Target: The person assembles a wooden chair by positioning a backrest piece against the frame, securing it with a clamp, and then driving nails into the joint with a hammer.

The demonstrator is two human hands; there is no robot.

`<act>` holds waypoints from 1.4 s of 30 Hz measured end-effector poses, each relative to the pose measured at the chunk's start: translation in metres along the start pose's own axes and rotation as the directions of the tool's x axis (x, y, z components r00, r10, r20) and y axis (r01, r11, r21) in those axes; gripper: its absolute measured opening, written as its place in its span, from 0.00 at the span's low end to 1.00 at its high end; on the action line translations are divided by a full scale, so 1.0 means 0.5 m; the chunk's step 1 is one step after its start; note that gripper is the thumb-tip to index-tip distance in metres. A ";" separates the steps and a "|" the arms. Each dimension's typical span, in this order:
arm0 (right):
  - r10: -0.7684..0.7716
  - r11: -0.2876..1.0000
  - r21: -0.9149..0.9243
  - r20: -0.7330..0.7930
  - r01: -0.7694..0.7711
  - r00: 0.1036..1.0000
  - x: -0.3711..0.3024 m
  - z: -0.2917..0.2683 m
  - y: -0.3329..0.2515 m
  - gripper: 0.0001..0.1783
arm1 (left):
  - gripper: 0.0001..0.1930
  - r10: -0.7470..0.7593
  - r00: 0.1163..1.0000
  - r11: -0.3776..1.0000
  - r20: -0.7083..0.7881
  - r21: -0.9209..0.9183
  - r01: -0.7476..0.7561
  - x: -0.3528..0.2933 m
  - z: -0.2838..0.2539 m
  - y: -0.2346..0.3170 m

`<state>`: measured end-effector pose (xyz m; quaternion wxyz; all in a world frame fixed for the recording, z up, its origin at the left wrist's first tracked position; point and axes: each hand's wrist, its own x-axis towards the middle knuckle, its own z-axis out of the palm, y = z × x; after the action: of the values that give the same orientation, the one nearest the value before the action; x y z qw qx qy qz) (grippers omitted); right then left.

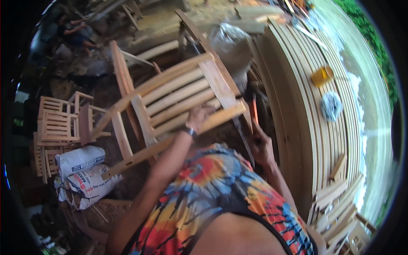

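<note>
Before me is a slatted wooden chair frame (178, 97), tilted, with pale curved slats between two long side rails. My left hand (199, 118), with a dark band at its wrist, is closed round the nearer side rail (223, 117) and the edge of the slats. My right hand (262, 146) is low beside the frame's right end, closed on a tool with an orange handle (254, 111). The far end of that tool is dark and blurred, so I cannot tell its kind. A narrow grey strip (244, 138) runs between this hand and the frame.
A long stack of boards (297, 106) stands on my right, with an amber jar (322, 76) and a clear plastic bundle (331, 106) on top. Wood offcuts (335, 204) lie lower right. On the left are wooden chairs (59, 123) and white sacks (91, 178); a person (74, 32) sits far left.
</note>
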<state>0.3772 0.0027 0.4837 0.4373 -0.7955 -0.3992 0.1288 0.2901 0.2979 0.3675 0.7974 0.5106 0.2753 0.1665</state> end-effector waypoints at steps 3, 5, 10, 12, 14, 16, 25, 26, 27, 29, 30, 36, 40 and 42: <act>-0.031 0.989 0.139 -0.142 0.051 0.989 0.022 0.003 -0.044 0.45 | 0.08 0.023 1.000 0.997 0.008 -0.074 -0.022 0.038 -0.005 -0.055; 0.145 0.971 0.195 -0.025 -0.138 0.989 0.032 -0.018 -0.061 0.40 | 0.10 0.104 0.994 0.995 -0.036 0.006 -0.104 0.047 0.024 -0.064; 0.423 0.899 0.062 0.139 -0.434 0.896 0.001 -0.031 -0.055 0.17 | 0.13 0.241 0.970 0.936 0.003 0.265 -0.234 0.058 0.057 -0.088; 0.440 0.896 -0.003 0.144 -0.445 0.886 -0.020 -0.034 -0.040 0.16 | 0.13 0.225 0.974 0.939 0.016 0.264 -0.221 0.058 0.073 -0.089; 0.356 0.934 -0.022 0.162 -0.358 0.920 -0.030 -0.030 -0.034 0.15 | 0.13 0.229 0.973 0.938 0.019 0.264 -0.226 0.072 0.075 -0.081; 0.395 0.917 -0.031 0.183 -0.397 0.900 -0.028 -0.032 -0.038 0.14 | 0.12 0.280 0.960 0.896 0.022 0.353 -0.269 0.078 0.078 -0.081; 0.351 0.936 -0.116 0.261 -0.332 0.899 0.014 -0.046 -0.074 0.19 | 0.11 0.277 0.960 0.876 0.036 0.402 -0.268 0.086 0.077 -0.094; 0.347 0.931 -0.211 0.258 -0.298 0.901 0.017 -0.047 -0.066 0.20 | 0.11 0.275 0.961 0.877 0.040 0.398 -0.268 0.081 0.087 -0.089; 0.344 0.916 -0.304 0.256 -0.262 0.903 0.018 -0.049 -0.062 0.22 | 0.10 0.279 0.959 0.858 0.047 0.437 -0.271 0.073 0.096 -0.085; 0.351 0.910 -0.320 0.259 -0.263 0.900 0.035 -0.042 -0.086 0.22 | 0.10 0.290 0.956 0.832 0.040 0.484 -0.272 0.071 0.087 -0.084; 0.364 0.901 -0.338 0.256 -0.270 0.896 0.042 -0.038 -0.095 0.23 | 0.10 0.288 0.955 0.841 0.064 0.460 -0.285 0.070 0.084 -0.084; 0.270 0.893 -0.427 0.256 -0.142 0.928 0.065 -0.022 -0.058 0.21 | 0.10 0.367 0.918 0.768 0.149 0.509 -0.389 0.067 0.087 -0.075; 0.281 0.860 -0.499 0.287 -0.107 0.916 0.077 -0.011 -0.028 0.20 | 0.08 0.405 0.891 0.717 0.204 0.534 -0.448 0.069 0.081 -0.074; 0.246 0.844 -0.533 0.294 -0.055 0.923 0.081 -0.009 -0.016 0.21 | 0.08 0.535 0.816 0.647 0.218 0.516 -0.562 0.071 0.077 -0.077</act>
<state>0.4021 0.0327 0.4985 0.1182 -0.8764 -0.4257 0.1918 0.3411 0.2734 0.3356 0.5301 0.7831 0.1259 0.2999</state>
